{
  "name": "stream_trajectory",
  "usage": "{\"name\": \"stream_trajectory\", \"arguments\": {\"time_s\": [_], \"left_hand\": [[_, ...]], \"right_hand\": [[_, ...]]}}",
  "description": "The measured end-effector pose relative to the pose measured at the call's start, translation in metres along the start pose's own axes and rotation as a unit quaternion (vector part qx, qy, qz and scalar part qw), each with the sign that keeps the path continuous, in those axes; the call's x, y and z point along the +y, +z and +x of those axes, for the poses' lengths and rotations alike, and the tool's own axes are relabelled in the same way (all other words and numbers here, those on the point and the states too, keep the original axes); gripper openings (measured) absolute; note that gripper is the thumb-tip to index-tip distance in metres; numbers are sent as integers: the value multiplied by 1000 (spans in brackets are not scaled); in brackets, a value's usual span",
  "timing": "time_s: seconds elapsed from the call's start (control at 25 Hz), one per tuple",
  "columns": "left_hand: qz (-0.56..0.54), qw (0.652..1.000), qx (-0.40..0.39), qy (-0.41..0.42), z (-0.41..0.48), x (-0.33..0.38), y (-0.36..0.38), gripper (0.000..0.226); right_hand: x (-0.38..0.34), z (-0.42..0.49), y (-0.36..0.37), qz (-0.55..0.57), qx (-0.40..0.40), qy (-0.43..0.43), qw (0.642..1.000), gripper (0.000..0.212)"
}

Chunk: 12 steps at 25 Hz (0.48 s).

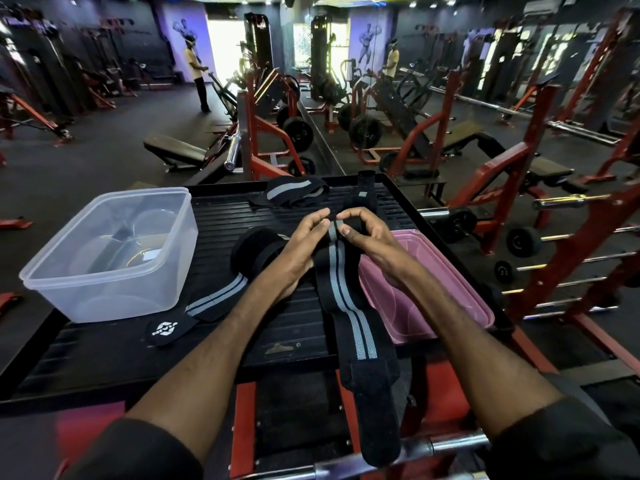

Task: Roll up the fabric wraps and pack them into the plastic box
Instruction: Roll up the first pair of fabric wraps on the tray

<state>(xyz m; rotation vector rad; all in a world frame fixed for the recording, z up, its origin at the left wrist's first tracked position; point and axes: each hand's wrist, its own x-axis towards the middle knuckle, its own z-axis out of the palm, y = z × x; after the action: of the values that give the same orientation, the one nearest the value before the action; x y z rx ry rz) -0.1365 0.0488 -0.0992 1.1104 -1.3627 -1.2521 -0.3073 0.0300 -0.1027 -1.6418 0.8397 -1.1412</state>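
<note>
Just beside the striped wrap (pixel 349 306): plastic box (pixel 114 299) left, pink lid (pixel 450 306) right.

Both hands are on a striped wrap (pixel 349 296) well right of the box (pixel 104 299). The left hand (pixel 298 251) and right hand (pixel 370 237) have their fingers (pixel 317 216) curled round its far end, pinching it. The rest of it runs back and hangs off the counter (pixel 242 216). A second wrap (pixel 221 292) lies half rolled just right of the box, and a third wrap (pixel 294 194) sits loose further back and right of it. The pink lid (pixel 433 289) is furthest right from the box.
</note>
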Motion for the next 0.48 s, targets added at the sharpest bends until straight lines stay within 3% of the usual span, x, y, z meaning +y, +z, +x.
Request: {"name": "stream_trajectory", "arguments": {"time_s": [0.16,0.32,0.48], "left_hand": [[121,992,-16,27,-1,-7,-13,39],[127,990,-26,51,-3,-21,-6,43],[82,994,-12,74,-3,-29,0,37]], "right_hand": [[3,-1,-8,11,-13,-14,1000,28],[12,0,-1,-28,-62,-12,998,31],[14,-3,4,-63,-126,37,989,63]]}}
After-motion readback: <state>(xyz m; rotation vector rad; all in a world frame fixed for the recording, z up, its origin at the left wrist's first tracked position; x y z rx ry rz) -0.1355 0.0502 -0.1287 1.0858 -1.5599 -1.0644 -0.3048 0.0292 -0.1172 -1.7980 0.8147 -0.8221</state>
